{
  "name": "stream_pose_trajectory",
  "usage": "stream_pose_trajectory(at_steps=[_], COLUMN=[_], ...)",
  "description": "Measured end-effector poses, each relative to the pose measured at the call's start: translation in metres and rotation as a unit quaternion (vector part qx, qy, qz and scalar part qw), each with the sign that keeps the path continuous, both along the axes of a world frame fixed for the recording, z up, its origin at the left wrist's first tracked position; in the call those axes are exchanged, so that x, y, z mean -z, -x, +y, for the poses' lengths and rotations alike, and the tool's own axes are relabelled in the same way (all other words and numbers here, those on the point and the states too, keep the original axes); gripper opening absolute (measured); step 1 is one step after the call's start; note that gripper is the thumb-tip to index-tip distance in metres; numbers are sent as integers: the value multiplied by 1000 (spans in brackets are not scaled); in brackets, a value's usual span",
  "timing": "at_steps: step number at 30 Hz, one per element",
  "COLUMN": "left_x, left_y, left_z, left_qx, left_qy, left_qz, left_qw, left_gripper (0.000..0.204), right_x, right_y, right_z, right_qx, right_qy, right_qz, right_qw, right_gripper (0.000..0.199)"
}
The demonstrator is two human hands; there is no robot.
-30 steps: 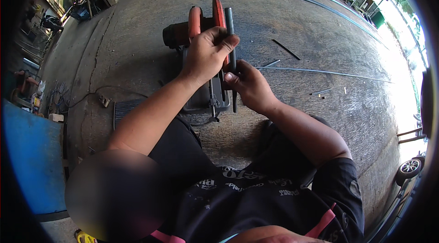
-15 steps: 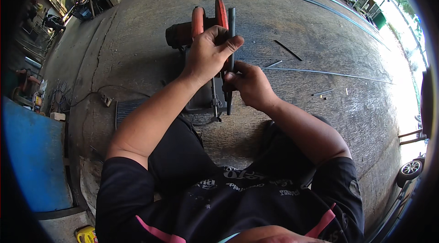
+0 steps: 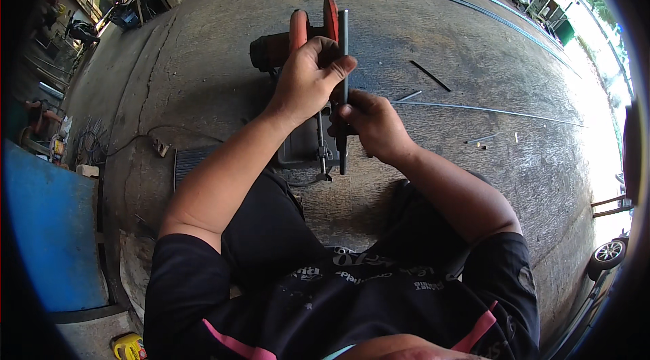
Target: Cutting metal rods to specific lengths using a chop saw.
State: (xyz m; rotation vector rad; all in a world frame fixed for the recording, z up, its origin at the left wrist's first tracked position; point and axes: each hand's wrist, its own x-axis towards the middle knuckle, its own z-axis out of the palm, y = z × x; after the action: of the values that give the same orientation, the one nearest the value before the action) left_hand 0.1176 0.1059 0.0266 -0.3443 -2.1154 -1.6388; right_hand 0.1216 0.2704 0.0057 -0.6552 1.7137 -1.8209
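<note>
A dark metal rod is held upright near the centre of the view, running from about 12 o'clock to 6 o'clock, its top end above the hands and its lower end just past the base of the red cut-off saw. The left hand is closed on the rod's upper part, thumb laid against it at 3 o'clock of the palm, the fingers curled over the saw's red handle area; whether the handle itself is gripped cannot be told. The right hand is clamped on the rod lower down, at 5 o'clock from the left hand, the two hands almost touching. The saw stands on the concrete floor at 12 o'clock of the person, its dark motor body at 9 o'clock of the red guard. Loose rod offcuts lie on the floor at 2 o'clock of the hands, and a long thin bar stretches away toward 3 o'clock. Compared with half a second earlier, the grip of both hands is unchanged and the rod is kept in the same upright line; only a slight shift of the view is noted. A blue panel is seen at 8 o'clock.
</note>
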Motion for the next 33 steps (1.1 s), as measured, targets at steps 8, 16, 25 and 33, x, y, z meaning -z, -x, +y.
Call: stream_pose_trajectory(at_steps=[8,16,25,33], left_x=[1,-73,-77,-69], left_y=[21,28,-24,-20], left_z=[10,22,24,19], left_qx=[-65,211,330,320], left_qy=[-94,-483,-552,-519], left_qz=[5,161,265,295], left_qw=[993,834,719,736], left_gripper=[25,72,109,107], right_x=[-5,-116,-136,-134], right_y=[31,63,-4,5], right_z=[-6,26,19,18], right_qx=[175,247,224,178], right_qy=[-87,-165,-165,-166], right_qz=[141,473,494,526], right_qw=[970,829,824,815], right_gripper=[41,24,17,12])
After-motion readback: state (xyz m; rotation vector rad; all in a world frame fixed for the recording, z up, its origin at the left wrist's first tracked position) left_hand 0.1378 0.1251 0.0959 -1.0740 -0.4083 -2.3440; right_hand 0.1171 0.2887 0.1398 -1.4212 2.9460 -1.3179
